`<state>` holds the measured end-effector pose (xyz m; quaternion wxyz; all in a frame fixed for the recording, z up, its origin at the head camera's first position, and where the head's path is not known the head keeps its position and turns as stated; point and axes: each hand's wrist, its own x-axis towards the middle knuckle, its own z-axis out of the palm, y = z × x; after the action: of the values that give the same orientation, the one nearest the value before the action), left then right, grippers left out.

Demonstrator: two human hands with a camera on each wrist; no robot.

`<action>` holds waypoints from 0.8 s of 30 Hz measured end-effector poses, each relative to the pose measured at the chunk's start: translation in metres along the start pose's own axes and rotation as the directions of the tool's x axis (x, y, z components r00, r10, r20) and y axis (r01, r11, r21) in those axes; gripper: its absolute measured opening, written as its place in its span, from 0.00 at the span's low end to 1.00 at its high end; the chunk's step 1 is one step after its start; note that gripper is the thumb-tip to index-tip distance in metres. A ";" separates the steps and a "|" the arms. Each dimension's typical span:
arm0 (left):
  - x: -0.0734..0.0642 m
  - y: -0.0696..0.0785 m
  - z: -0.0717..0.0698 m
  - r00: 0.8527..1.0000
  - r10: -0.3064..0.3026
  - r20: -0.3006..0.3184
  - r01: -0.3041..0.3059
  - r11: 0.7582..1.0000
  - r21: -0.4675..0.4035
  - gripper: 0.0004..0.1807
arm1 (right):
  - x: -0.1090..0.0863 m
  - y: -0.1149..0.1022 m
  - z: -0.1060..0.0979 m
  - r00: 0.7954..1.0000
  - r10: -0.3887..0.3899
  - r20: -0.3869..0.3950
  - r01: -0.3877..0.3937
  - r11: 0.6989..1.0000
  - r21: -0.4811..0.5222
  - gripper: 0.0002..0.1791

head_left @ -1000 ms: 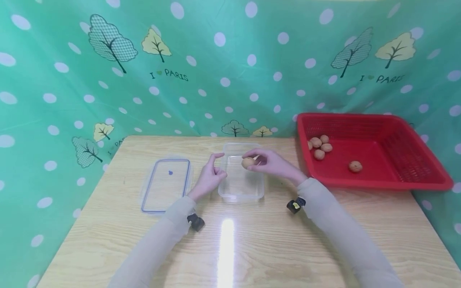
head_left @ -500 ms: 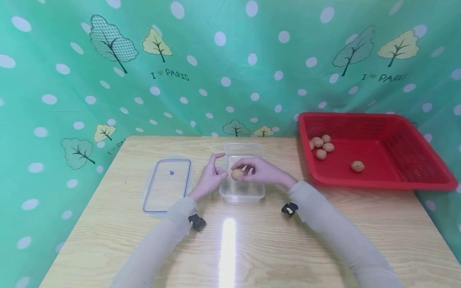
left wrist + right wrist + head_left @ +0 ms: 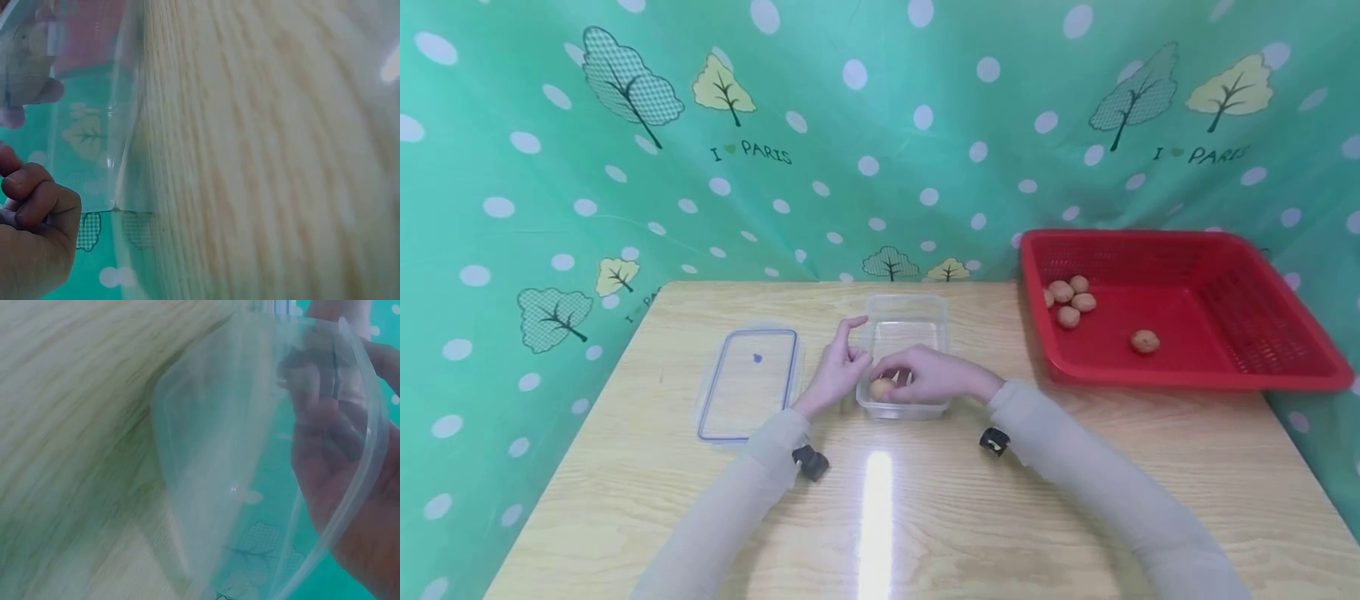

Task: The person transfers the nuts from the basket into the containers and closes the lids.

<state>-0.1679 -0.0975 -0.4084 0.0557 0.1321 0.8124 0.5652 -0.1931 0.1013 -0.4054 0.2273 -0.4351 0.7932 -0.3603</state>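
Note:
In the head view my right hand pinches a walnut low at the near left corner of a clear plastic food container. The right wrist view shows this right hand partly through the container's clear wall. My left hand is at the container's left side, index finger stretched toward the rim and thumb close to the wall. In the left wrist view the left hand's other fingers are curled beside the clear wall, with nothing seen in them.
A clear lid with a blue seal lies on the wooden table left of the container. At the right stands a red plastic basket with several walnuts. A green patterned cloth hangs behind.
My right hand has carried the walnut toward me and leftward, from over the container's middle down to its near left corner. The left hand has stayed at the left side.

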 end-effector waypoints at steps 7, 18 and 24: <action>0.000 -0.001 0.001 1.000 0.007 -0.010 -0.007 1.000 -0.004 0.34 | 0.007 0.001 -0.001 0.996 0.048 0.078 -0.048 0.999 0.000 0.16; 0.001 0.001 0.001 1.000 0.007 0.002 -0.006 1.000 -0.013 0.34 | 0.008 0.000 -0.001 0.990 0.074 0.122 -0.076 0.997 0.018 0.19; 0.007 -0.019 0.005 1.000 0.001 -0.030 -0.002 0.999 -0.036 0.36 | 0.003 0.002 0.001 0.996 0.090 0.003 -0.090 0.995 0.044 0.18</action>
<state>-0.1759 -0.0974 -0.4274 0.0456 0.1232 0.8028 0.5815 -0.1948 0.0985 -0.4080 0.2534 -0.3940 0.8038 -0.3668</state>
